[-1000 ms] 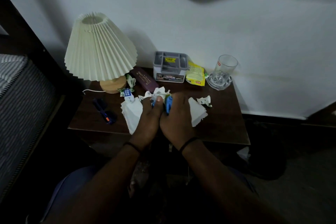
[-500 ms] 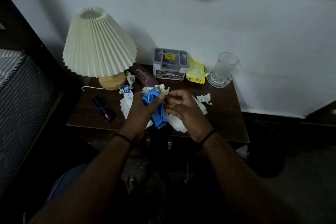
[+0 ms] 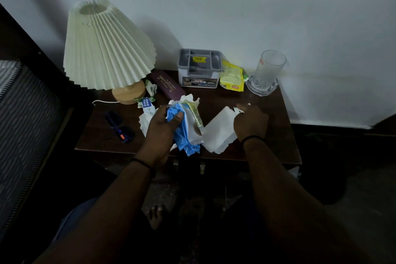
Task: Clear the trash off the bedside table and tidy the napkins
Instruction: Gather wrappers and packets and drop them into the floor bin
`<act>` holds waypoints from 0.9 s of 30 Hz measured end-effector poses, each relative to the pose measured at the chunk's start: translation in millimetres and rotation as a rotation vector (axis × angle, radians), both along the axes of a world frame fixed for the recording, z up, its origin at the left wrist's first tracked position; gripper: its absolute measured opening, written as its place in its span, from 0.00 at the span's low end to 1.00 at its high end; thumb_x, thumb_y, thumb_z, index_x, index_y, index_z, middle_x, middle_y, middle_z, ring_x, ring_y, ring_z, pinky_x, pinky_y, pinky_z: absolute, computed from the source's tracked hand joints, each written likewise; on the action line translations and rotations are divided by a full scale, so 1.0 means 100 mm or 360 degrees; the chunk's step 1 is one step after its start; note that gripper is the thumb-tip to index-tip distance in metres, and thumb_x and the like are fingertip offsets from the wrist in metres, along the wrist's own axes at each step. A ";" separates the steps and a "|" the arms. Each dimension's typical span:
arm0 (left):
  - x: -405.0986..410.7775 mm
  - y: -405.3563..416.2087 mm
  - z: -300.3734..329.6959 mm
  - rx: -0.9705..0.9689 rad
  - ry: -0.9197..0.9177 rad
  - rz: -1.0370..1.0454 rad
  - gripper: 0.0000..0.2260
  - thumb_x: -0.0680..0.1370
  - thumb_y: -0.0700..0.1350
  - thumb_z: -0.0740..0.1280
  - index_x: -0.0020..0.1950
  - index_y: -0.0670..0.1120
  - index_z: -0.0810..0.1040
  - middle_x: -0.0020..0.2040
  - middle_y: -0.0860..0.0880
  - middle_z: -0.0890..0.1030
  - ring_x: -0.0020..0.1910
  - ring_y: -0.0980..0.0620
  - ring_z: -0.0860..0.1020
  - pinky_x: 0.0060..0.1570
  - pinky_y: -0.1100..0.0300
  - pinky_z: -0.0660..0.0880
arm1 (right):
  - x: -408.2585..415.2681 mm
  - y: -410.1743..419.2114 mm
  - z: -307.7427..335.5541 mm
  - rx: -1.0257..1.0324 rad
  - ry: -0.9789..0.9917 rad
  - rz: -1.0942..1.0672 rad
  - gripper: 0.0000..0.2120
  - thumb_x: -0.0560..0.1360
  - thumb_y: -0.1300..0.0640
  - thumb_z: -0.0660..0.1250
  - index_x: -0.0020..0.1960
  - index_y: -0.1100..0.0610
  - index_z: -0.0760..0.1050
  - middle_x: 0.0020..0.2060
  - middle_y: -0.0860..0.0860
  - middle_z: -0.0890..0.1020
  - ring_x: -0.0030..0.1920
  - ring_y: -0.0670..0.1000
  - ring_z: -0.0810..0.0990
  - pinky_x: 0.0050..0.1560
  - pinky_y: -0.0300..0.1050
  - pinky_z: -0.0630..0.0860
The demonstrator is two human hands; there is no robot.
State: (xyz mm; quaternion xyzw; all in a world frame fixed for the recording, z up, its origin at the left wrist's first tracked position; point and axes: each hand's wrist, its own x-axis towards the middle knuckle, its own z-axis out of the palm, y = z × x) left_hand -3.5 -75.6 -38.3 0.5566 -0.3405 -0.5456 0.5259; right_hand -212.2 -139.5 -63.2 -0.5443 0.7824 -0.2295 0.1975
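Gripping a bundle of trash, the left hand [image 3: 159,128] has its fingers clamped on a blue plastic wrapper [image 3: 185,139] with crumpled white paper and a yellow-printed wrapper [image 3: 195,113] pressed against it; the thumb lies across the blue film. The right hand [image 3: 250,123] rests on the surface [image 3: 267,148], its fingers curled together over a small torn scrap, though whether they pinch it cannot be told. A white napkin [image 3: 218,133] lies flat between the two hands, touching the bundle and overhanging toward the near edge. Beyond the left fingers sit a lamp [image 3: 109,47], a maroon spectacle case [image 3: 168,84] and a grey organiser box [image 3: 199,68]. Beyond the right fingers stand a yellow packet [image 3: 232,77] and a glass [image 3: 269,70]. Blue sunglasses [image 3: 120,127] lie left of the left hand. Bare surface remains right of the right hand.
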 end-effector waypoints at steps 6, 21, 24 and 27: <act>-0.02 0.00 -0.05 0.0035 0.0025 0.0026 0.07 0.81 0.39 0.62 0.57 0.45 0.76 0.61 0.37 0.78 0.61 0.35 0.77 0.63 0.39 0.73 | -0.01 -0.04 -0.09 0.0062 0.0047 -0.0035 0.17 0.77 0.59 0.60 0.64 0.52 0.77 0.63 0.52 0.78 0.64 0.59 0.71 0.63 0.47 0.67; 0.04 -0.01 -0.04 0.0037 0.0218 0.0033 0.06 0.81 0.39 0.63 0.56 0.44 0.76 0.56 0.39 0.80 0.55 0.39 0.79 0.59 0.41 0.76 | 0.36 0.33 0.48 -0.0626 -0.1253 0.0153 0.08 0.71 0.66 0.73 0.48 0.57 0.82 0.43 0.50 0.86 0.46 0.46 0.84 0.49 0.37 0.80; 0.05 0.03 0.00 0.0067 0.0290 0.0052 0.09 0.81 0.37 0.62 0.59 0.41 0.76 0.60 0.36 0.79 0.59 0.35 0.78 0.63 0.37 0.72 | 0.60 0.48 0.59 -0.0470 -0.1443 0.0461 0.12 0.70 0.68 0.73 0.46 0.53 0.80 0.43 0.49 0.85 0.45 0.45 0.84 0.47 0.36 0.79; 0.08 0.08 0.06 0.0044 0.0353 0.0020 0.11 0.81 0.36 0.61 0.63 0.39 0.75 0.62 0.35 0.78 0.62 0.33 0.76 0.65 0.37 0.71 | 0.73 0.63 0.58 -0.0376 -0.1304 0.0477 0.08 0.70 0.65 0.74 0.43 0.52 0.82 0.41 0.52 0.86 0.42 0.48 0.85 0.47 0.42 0.80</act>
